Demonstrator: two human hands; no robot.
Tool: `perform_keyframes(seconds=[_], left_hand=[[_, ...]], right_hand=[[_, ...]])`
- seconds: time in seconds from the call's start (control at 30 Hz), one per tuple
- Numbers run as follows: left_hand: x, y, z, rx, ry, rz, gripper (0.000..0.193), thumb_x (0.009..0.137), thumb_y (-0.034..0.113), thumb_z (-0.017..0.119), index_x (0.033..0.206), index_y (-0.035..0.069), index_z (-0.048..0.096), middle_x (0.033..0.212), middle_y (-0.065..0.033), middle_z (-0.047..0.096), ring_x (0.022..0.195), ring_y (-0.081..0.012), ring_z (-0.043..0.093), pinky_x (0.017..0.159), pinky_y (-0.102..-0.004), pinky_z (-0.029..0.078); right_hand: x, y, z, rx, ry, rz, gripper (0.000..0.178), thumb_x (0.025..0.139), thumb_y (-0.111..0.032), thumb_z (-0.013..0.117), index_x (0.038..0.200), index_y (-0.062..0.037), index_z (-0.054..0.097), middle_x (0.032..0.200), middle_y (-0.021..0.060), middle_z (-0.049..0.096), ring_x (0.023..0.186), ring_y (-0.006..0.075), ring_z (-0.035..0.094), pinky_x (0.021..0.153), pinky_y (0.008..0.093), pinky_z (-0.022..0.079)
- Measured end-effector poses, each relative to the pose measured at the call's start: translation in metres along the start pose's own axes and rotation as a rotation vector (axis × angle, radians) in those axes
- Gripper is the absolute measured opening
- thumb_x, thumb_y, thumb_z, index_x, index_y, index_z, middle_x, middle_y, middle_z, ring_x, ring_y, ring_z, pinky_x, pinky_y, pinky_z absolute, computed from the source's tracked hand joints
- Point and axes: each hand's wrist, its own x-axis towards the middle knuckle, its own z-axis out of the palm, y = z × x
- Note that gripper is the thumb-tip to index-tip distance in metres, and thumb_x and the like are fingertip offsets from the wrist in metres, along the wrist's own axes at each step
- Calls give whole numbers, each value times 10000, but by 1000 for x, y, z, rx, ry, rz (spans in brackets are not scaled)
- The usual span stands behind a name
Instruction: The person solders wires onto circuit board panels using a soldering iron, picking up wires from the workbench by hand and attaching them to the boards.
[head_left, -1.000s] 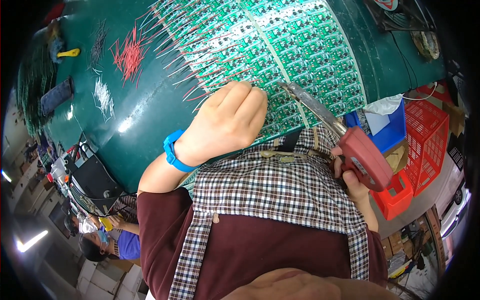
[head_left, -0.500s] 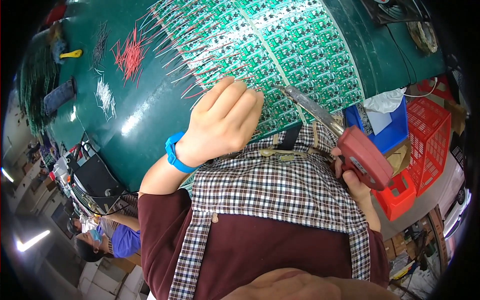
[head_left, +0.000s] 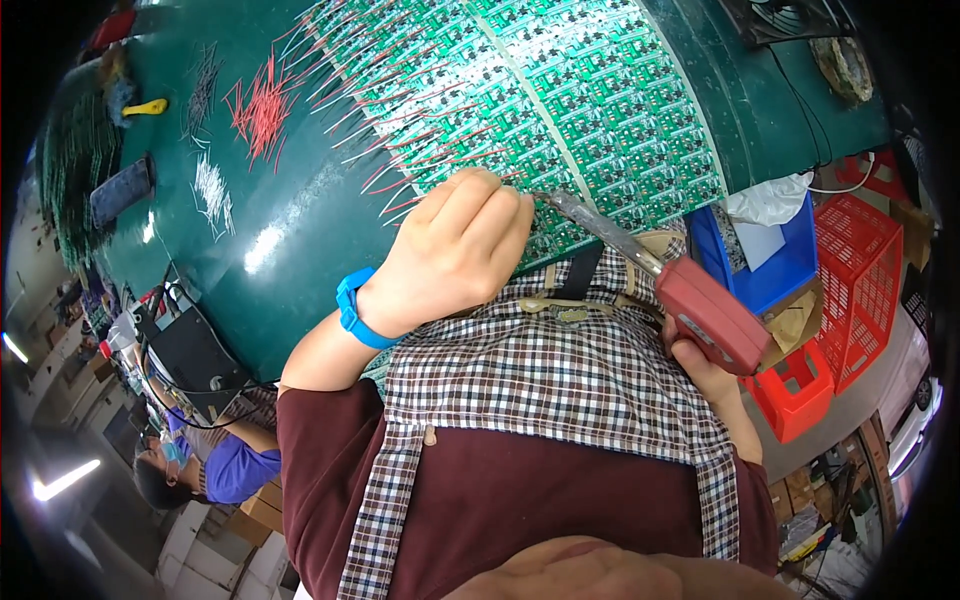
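Observation:
My left hand (head_left: pixel 455 235), with a blue wristband (head_left: pixel 358 308), is closed in a pinch over the near left edge of the green circuit board panels (head_left: pixel 640 120). What its fingertips hold is hidden behind the knuckles. My right hand (head_left: pixel 700 365) is wrapped round the handle of a red soldering gun (head_left: pixel 712 315). Its metal barrel slants up and left, and the tip (head_left: pixel 550 198) is at the board just right of my left fingers. Red and white wires (head_left: pixel 400 150) stick out leftward from the panels' left side in a row.
Loose red wires (head_left: pixel 262 115), white wires (head_left: pixel 211 195) and dark wires (head_left: pixel 200 95) lie in piles on the green table. A phone (head_left: pixel 122 190) is farther left. At the right stand a blue bin (head_left: pixel 785 265), red crates (head_left: pixel 855 280) and a fan (head_left: pixel 785 20). A co-worker (head_left: pixel 235 465) sits at the left.
The soldering gun has moved left, bringing its tip close to my left fingers. My left hand has shifted slightly right and down. The co-worker's head has moved a little.

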Motion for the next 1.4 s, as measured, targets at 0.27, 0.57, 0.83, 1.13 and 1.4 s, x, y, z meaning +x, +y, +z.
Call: perform_keyframes(seconds=[0.27, 0.57, 0.83, 1.13, 1.4], left_hand=[[0, -1, 2, -13, 32, 12, 287, 566, 22, 587, 851, -8, 608, 768, -67, 490, 712, -205, 521, 542, -293, 446], [-1, 0, 3, -1, 62, 22, 277, 571, 27, 594, 845, -16, 604, 772, -66, 487, 733, -206, 526, 560, -300, 451], [-1, 0, -2, 26, 1, 19, 187, 613, 50, 593, 788, -12, 576, 732, -61, 478, 730, -194, 511, 670, -296, 456], [-2, -2, 1, -31, 23, -3, 288, 561, 42, 569, 844, -1, 604, 744, -63, 496, 673, -202, 521, 532, -297, 431], [-3, -4, -1, -55, 8, -26, 295, 560, 45, 563, 851, 7, 604, 746, -61, 499, 673, -198, 522, 534, -299, 434]], right_hand=[[2, -7, 0, 139, 89, 23, 664, 662, -191, 728, 1188, 83, 431, 890, 74, 619, 655, 59, 533, 571, 193, 435], [-5, 3, -8, 12, -70, -29, 607, 791, -303, 631, 1226, 32, 370, 1101, 164, 526, 630, 119, 470, 571, 231, 394], [-3, 6, -5, 77, -62, -62, 598, 793, -286, 629, 1225, 42, 378, 1107, 156, 518, 624, 113, 463, 559, 223, 389], [-4, 11, -7, 43, -75, -46, 589, 797, -269, 624, 1228, 44, 372, 1110, 157, 519, 611, 113, 464, 543, 226, 390], [-2, 5, -1, 124, 34, -21, 628, 722, -220, 678, 1208, 66, 401, 959, 99, 553, 621, 88, 490, 560, 215, 410]])
